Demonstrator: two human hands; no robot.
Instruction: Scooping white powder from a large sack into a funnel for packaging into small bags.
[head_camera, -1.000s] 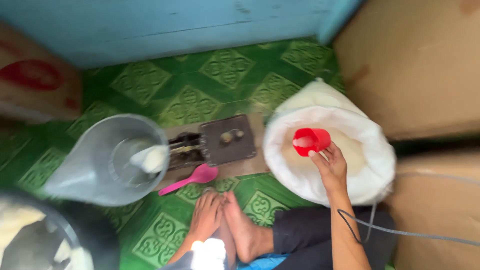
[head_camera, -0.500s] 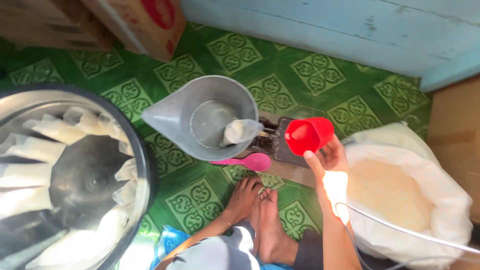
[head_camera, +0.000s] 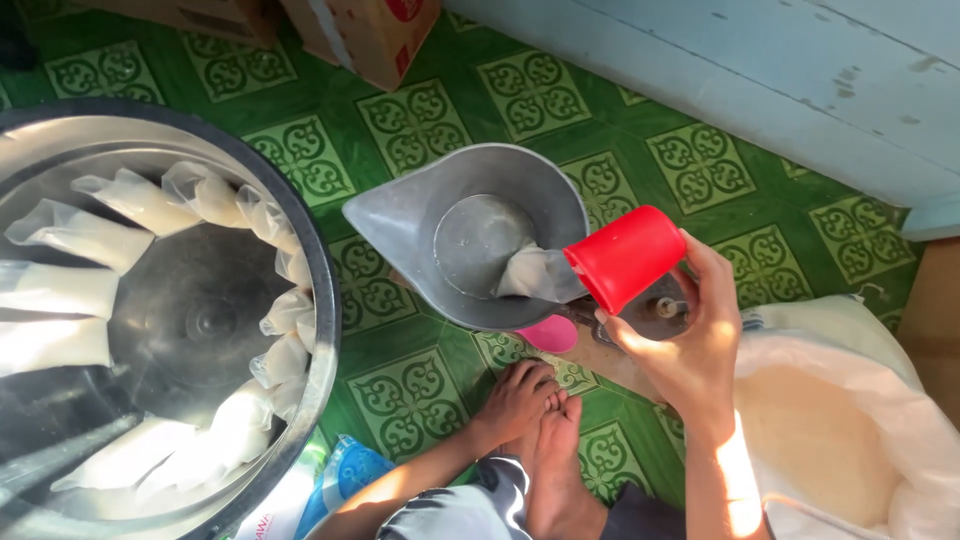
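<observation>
View: I looked straight down at a green patterned floor (head_camera: 420, 130), my crossed bare feet (head_camera: 535, 420) at the bottom.
Right hand: my right hand (head_camera: 680, 340) was closed around a red cup (head_camera: 625, 257), tipped on its side with its mouth toward the scoop pan.
Left hand: out of sight, so I could not tell its state.
Scoop pan: a grey metal pan (head_camera: 470, 235) with a pouring spout sat just left of the cup; a small clear bag (head_camera: 535, 275) of pale grain lay in it, touching the cup's mouth.
Under the pan: a pink spoon (head_camera: 550, 335) poked out, beside a dark scale base (head_camera: 660, 310).
Sack: an open white sack (head_camera: 840, 440) of pale grain stood at my right.
Basin: a big steel basin (head_camera: 300, 230) at my left held many filled clear bags (head_camera: 85, 235) laid round its wall.
Risk: I judged grain could miss the bag's narrow mouth and spill into the pan or onto the floor if the cup tipped too fast; the bag could also slump.
Packages: brown cardboard boxes (head_camera: 365, 35) with a red mark stood at the top; a blue wrapper (head_camera: 345, 475) lay near my knee.
</observation>
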